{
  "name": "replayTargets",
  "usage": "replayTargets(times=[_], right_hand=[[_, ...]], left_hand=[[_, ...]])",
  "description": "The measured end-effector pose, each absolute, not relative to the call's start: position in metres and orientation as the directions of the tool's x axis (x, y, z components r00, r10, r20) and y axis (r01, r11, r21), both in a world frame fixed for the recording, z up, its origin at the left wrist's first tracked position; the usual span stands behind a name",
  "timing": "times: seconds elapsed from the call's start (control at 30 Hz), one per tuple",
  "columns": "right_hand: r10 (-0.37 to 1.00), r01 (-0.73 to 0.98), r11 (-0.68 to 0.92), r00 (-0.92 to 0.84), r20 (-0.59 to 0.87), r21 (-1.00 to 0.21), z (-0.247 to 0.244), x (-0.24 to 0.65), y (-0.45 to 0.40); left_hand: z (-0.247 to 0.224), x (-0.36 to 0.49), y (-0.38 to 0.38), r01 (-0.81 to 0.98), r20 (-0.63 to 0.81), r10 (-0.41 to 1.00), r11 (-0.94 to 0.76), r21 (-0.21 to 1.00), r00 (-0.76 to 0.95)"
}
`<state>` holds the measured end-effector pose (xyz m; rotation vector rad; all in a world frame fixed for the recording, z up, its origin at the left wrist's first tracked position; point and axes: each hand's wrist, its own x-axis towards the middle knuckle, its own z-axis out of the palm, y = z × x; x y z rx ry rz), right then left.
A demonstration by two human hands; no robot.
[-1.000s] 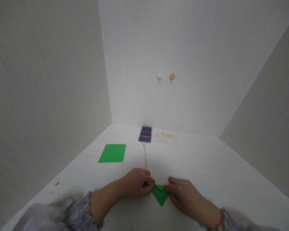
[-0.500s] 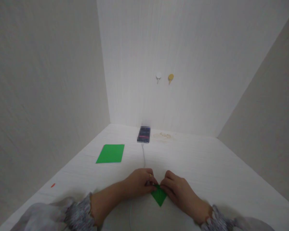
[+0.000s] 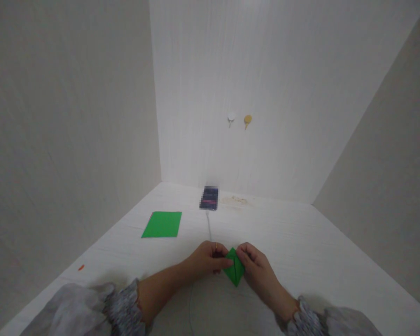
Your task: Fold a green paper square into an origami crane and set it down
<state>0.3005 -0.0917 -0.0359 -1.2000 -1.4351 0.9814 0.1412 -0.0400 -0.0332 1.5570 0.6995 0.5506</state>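
Note:
A small folded piece of green paper point(image 3: 236, 275) is held between my two hands, its lower corner pointing toward me. Down its middle runs a dark crease or slit. My left hand point(image 3: 210, 257), with a ring on one finger, pinches the paper's left side, the thumb lying over its front. On the opposite side my right hand point(image 3: 257, 262) grips the right edge between thumb and fingers. Parts of the paper's sides are hidden behind the fingers.
A flat green sheet of paper point(image 3: 162, 224) lies at the left on the white table point(image 3: 283, 233). Farther back is a pixelated phone-like device point(image 3: 209, 198) with a cable point(image 3: 209, 225). An orange scrap point(image 3: 81, 267) lies far left. White point(image 3: 231, 118) and yellow hooks point(image 3: 248, 119) are on the wall.
Both hands have shifted slightly away from me with the folded paper. More of its upper part now shows, and my left thumb has come over its front.

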Motion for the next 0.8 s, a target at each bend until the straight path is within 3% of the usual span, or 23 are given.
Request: replayTargets(times=[0.1, 0.2, 0.5, 0.8], right_hand=[[0.969, 0.042, 0.248, -0.006, 0.248, -0.968, -0.030, 0.298, -0.095], [0.947, 0.128, 0.320, -0.008, 0.322, -0.939, -0.026, 0.299, -0.098], [0.926, 0.317, 0.377, -0.154, 0.345, -0.870, -0.033, 0.312, -0.093], [0.934, 0.242, 0.349, -0.164, 0.316, -0.905, -0.031, 0.311, -0.098]], left_hand=[[-0.026, 0.144, -0.044, 0.047, -0.066, 0.747, 0.046, 0.998, 0.661], [-0.020, 0.148, -0.047, 0.005, -0.102, 0.788, 0.125, 0.992, 0.607], [-0.022, 0.153, -0.048, -0.101, -0.120, 0.837, 0.204, 0.974, 0.534], [-0.026, 0.150, -0.046, -0.071, -0.154, 0.828, 0.226, 0.971, 0.539]])
